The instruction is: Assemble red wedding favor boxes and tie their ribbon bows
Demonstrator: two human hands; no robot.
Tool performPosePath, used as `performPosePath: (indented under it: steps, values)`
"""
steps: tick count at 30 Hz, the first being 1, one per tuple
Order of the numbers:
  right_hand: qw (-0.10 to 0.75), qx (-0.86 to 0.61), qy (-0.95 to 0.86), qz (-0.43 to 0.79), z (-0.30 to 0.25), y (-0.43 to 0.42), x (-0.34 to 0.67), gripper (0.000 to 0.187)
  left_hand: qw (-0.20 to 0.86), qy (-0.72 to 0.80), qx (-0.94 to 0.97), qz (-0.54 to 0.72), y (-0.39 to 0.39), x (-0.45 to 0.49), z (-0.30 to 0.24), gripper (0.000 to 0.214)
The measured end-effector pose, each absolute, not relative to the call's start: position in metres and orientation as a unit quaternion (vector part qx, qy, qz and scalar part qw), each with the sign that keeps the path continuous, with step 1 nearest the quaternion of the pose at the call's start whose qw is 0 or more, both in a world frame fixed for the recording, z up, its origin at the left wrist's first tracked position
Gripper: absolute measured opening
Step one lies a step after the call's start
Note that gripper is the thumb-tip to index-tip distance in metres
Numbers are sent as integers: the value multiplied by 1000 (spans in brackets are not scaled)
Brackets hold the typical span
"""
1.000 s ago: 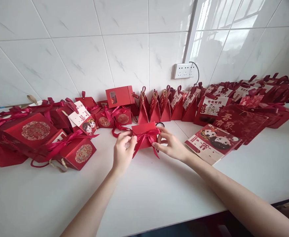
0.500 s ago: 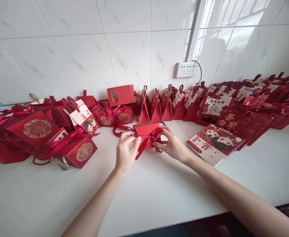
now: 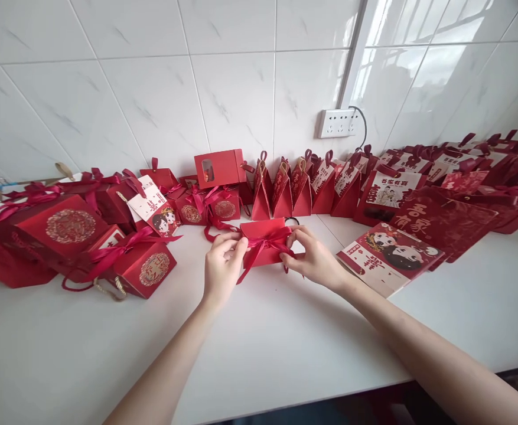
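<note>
Head view, red box [image 3: 273, 258] between left hand [image 3: 223, 260] and right hand [image 3: 310, 258], both pinching ribbon [image 3: 264, 242]

Bright, cool daylight fills the frame, soft and fairly even. At upper right, the glossy tiled wall [image 3: 232, 100] throws back pale glare crossed by bar-like lines, resembling a reflected window. The white tabletop [image 3: 259, 354] has a gentle sheen, with a faint, soft-edged shadow along the right forearm [image 3: 400, 330]. Below its near edge, the bottom right is very dark, with little detail. The left hand [image 3: 224, 265], right hand [image 3: 310, 258] and red box [image 3: 263, 226] at centre look reasonably clear. Wide-angle distortion slants the tile lines and stretches the outer red packages [image 3: 64, 227], which look softer towards both sides.
</note>
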State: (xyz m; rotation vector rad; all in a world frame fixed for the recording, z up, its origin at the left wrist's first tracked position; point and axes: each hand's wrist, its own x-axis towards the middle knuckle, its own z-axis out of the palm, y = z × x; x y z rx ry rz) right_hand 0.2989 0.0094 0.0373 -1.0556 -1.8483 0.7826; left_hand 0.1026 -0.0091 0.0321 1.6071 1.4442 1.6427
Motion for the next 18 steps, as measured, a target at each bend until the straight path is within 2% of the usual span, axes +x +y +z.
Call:
performPosePath:
  steps: [5, 11, 14, 18]
  values:
    - [373, -441, -744, 337, 40, 11, 303, 22, 219, 532, 559, 597, -7, 100, 33, 31]
    - [384, -354, -680, 515, 43, 14, 306, 37, 242, 536, 522, 618, -2, 97, 33, 30]
    - [388, -322, -651, 567, 39, 17, 307, 36, 259, 536, 501, 629, -1, 95, 34, 29]
    - [396, -305, -651, 572, 32, 22, 311, 32, 273, 535, 480, 639, -1, 95, 35, 29]
